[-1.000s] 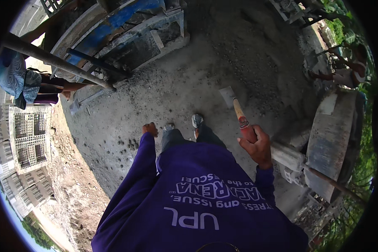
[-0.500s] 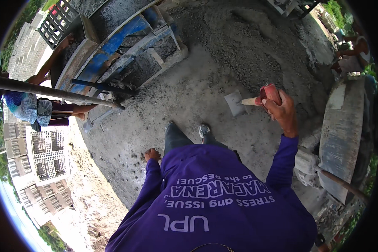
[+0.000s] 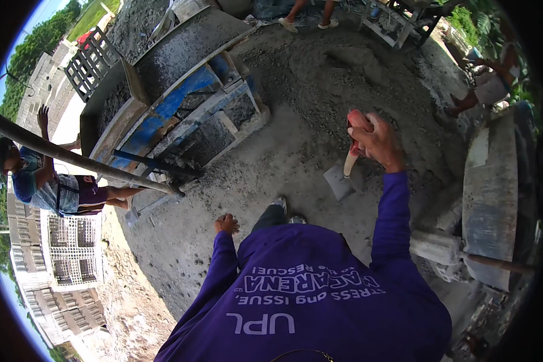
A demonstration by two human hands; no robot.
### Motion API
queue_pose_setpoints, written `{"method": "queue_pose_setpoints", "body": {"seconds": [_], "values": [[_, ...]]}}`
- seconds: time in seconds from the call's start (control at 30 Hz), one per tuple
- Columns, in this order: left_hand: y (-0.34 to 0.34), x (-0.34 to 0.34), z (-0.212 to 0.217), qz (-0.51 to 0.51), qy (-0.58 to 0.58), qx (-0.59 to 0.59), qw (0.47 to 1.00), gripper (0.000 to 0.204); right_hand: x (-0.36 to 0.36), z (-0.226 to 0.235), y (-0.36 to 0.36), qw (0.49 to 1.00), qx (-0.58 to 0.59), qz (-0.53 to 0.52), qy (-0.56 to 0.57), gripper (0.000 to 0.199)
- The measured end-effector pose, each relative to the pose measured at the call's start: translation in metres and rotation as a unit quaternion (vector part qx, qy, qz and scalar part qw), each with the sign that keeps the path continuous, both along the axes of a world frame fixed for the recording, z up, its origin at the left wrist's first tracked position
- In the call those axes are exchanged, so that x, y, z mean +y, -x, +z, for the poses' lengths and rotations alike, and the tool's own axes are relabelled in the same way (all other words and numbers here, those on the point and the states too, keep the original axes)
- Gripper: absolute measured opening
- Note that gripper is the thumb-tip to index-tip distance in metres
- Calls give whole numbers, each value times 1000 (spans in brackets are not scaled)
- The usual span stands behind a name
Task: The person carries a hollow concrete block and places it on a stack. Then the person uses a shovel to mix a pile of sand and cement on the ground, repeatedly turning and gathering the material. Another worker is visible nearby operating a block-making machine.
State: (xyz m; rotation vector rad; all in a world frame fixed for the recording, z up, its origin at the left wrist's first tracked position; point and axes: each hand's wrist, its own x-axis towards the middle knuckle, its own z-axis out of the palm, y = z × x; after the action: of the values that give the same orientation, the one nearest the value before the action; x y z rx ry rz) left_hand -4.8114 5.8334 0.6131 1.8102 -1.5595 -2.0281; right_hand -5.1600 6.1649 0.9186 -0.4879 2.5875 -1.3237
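My right hand (image 3: 380, 142) is wrapped round the red grip (image 3: 358, 125) of a shovel, out in front of me to the right. Its pale wooden shaft (image 3: 349, 163) points down to a grey metal blade (image 3: 340, 183), which is at the ground. My left hand (image 3: 226, 224) hangs low by my left side with its fingers loosely apart and nothing in them. Below it lies the grey, dusty ground (image 3: 187, 235).
A blue, rusty metal frame (image 3: 163, 111) with a long pole (image 3: 84, 154) stands front left, beside a person (image 3: 48, 181). Sandy grey material (image 3: 368, 78) is heaped ahead, another person's legs (image 3: 308, 15) beyond. A seated person (image 3: 495, 84) and a large metal container (image 3: 492, 193) are at right.
The shovel grip has moved left and slightly away from me; its shaft now points more toward me. My feet have shifted. The person at left has raised an arm, and legs have come into view ahead.
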Motion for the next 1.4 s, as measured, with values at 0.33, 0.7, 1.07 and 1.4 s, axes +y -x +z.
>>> {"method": "queue_pose_setpoints", "body": {"seconds": [0.33,0.7,1.07,1.4], "values": [[-17,-30,-33,-63,8,-86,994,27,9,21,34,946,120,-45,-297,41],[68,-81,-65,-25,-143,47,988,8,7,18,74,958,86,-79,-260,35],[52,-63,-75,-112,-98,3,989,14,-45,34,115,967,4,-66,-247,33],[25,-56,-74,-113,-30,-46,992,32,-93,38,124,975,24,10,-219,35]]}}
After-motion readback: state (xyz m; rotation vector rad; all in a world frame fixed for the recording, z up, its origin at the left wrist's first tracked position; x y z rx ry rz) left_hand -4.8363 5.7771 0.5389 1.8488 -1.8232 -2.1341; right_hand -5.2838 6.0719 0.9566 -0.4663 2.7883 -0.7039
